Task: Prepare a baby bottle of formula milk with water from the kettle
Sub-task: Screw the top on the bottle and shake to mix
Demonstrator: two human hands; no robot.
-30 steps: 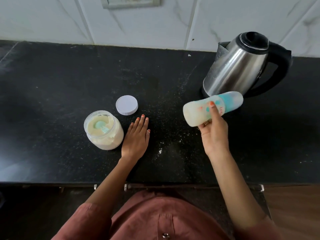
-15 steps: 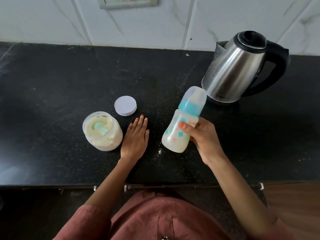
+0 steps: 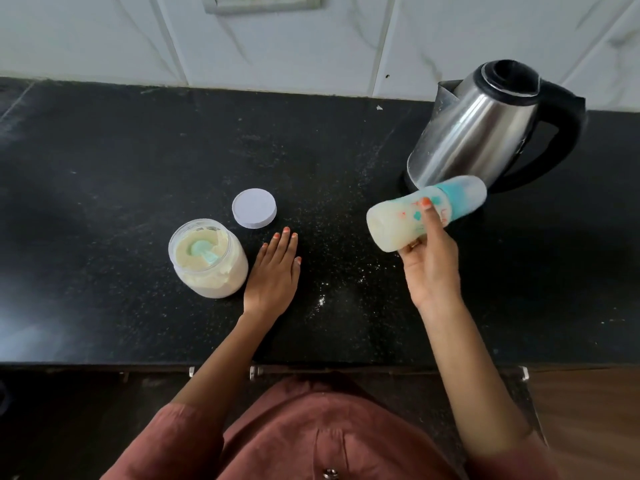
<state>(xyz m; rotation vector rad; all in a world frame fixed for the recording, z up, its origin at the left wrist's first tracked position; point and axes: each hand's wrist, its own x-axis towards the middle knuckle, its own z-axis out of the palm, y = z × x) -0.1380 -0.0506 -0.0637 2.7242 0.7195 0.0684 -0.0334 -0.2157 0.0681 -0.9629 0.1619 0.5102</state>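
Note:
My right hand [image 3: 431, 261] grips a capped baby bottle [image 3: 398, 216] filled with pale milk. The bottle lies nearly on its side in the air, its teal collar and clear cap pointing right toward the steel kettle [image 3: 481, 129]. The kettle stands at the back right with a black lid and handle. My left hand [image 3: 275, 271] rests flat on the black counter [image 3: 104, 168], fingers straight, just right of an open jar of formula powder [image 3: 207, 259] with a teal scoop in it. The jar's white lid [image 3: 254, 208] lies behind my left hand.
Spilled powder specks dot the counter between my hands. A white tiled wall with a socket plate [image 3: 259, 1] runs along the back. The counter's front edge lies just before my body, with metal fittings under it.
My right hand swung the bottle from nearly sideways by the kettle down to upright near the counter's middle, then back up to sideways by the kettle. My left hand stayed put.

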